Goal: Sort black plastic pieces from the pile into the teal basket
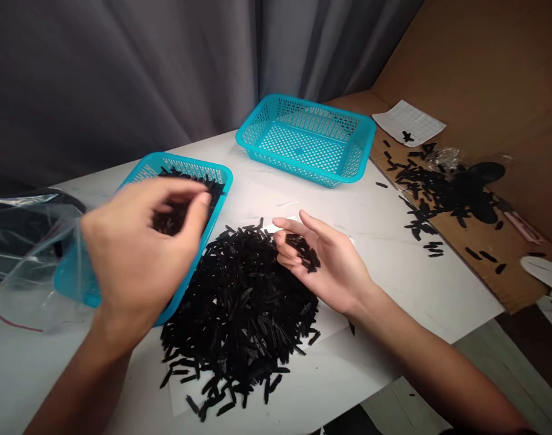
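Observation:
My left hand (142, 241) is over the near blue basket (228, 175), blurred by motion. Its thumb and index finger meet in a pinch; whatever they hold, if anything, I cannot make out. In that basket lie many small black strips (176, 211), partly hidden behind the hand. My right hand (327, 260), palm turned up and fingers curled, cradles several small black strips (303, 249). Below and between both hands spreads a large heap of the same black strips (246, 308), on white sheets on the table.
Farther back stands a second blue basket (303, 142) with nothing in it. A clear plastic bag (35, 266) lies at the left. On cardboard (466, 260) at the right are loose black pieces (430, 187), a paper sheet (409, 121) and a pink-handled tool (523, 226). A grey curtain (167, 72) hangs behind.

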`<state>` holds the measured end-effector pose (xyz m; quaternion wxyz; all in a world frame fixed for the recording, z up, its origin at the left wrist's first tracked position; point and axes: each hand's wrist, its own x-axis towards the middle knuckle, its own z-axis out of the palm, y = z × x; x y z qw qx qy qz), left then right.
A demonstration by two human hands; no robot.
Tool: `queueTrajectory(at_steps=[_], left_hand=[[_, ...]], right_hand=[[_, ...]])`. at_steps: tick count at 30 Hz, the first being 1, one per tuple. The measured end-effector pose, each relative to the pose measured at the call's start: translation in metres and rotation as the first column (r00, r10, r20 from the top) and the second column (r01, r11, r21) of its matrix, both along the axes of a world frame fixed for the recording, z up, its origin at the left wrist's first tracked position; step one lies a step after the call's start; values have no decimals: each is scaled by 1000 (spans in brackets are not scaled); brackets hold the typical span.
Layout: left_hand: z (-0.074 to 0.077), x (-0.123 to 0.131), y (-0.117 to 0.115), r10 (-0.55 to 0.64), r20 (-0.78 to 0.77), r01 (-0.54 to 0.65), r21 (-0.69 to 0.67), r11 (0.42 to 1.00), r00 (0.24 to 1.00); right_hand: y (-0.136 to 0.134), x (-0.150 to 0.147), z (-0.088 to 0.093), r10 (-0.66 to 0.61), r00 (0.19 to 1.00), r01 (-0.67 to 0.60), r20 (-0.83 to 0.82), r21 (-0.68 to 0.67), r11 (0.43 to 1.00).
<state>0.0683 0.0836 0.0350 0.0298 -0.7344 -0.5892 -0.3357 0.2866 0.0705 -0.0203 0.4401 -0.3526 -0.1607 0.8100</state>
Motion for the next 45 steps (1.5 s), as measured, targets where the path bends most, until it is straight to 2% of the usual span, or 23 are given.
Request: queueTrajectory(at_steps=[1,2,3,5,6,8,10,11,14,16,19,21,25,29,33,39,45], left_hand=[[1,-4,2,71,-21,-70,33,997,997],[1,-6,4,94,-35,-92,53,994,995],[0,-6,5,63,-40,-61,39,997,997],[-4,1,3,-135,-35,133,-41,990,990],[-8,6,1,-274,-33,269,-109,957,961],[-16,17,-3,-502,-36,480,-240,844,864],[-23,24,-6,-586,-44,549,-296,781,809],[-25,25,-7,-595,-50,557,-294,776,802],[-25,22,-6,-583,-23,559,-253,789,812],[-22,19,-4,-559,13,547,-224,806,829],[-18,19,-3,-519,57,520,-188,833,853],[-17,20,-4,-490,93,499,-187,846,867],[-17,22,-5,-391,227,442,-258,859,892],[-13,23,-5,-236,416,423,-443,791,878],[-12,21,-5,-138,508,409,-471,782,850],[-13,12,-2,-175,410,365,-451,815,895],[-9,13,-2,-291,376,419,-324,848,880]], right_hand=[[2,-1,-1,5,998,-11,-69,-88,996],[3,-1,-2,9,993,-27,-119,-148,989],[3,-2,-3,23,988,-50,-155,-177,983],[1,-5,-4,86,977,-118,-195,-159,980],[0,-6,-4,129,970,-157,-206,-125,980],[-3,-7,-3,211,954,-224,-211,-41,974],[-5,-8,-2,273,938,-275,-213,20,961],[-5,-7,-2,295,930,-295,-217,32,955],[-6,-8,-3,302,929,-306,-214,17,952],[-5,-8,-4,257,952,-261,-166,-3,965],[-4,-7,-5,157,988,-156,-4,22,987],[-3,-5,-5,102,987,-114,127,97,989],[-4,-2,-2,37,953,-125,302,276,953],[-7,-3,2,-130,872,-108,473,444,889],[-9,-4,5,-273,809,-75,521,552,830],[-9,-1,4,-343,795,-16,501,581,814],[-9,-1,4,-318,810,-12,492,557,830]])
